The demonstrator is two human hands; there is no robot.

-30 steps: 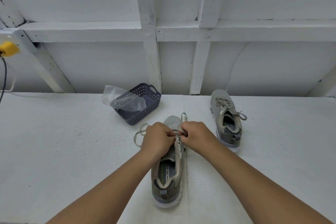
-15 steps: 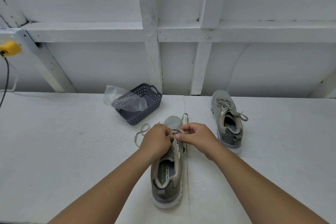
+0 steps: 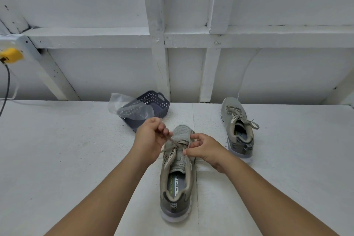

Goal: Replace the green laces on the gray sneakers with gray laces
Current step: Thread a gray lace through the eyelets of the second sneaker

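A dark basket (image 3: 153, 109) holding a clear plastic bag (image 3: 130, 108) sits far on the white table (image 3: 57, 159); a yellow plug (image 3: 11, 55) hangs far left.

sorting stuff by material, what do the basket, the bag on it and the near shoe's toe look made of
Basket: looks like rigid moulded plastic, dark blue-grey and matte, with a regular diamond cut-out pattern and a moulded handle slot.
Bag: thin clear plastic film, glossy and crinkled; the basket shows through it.
Near shoe: the toe seems a grey knit mesh, going by its fine dotted texture.
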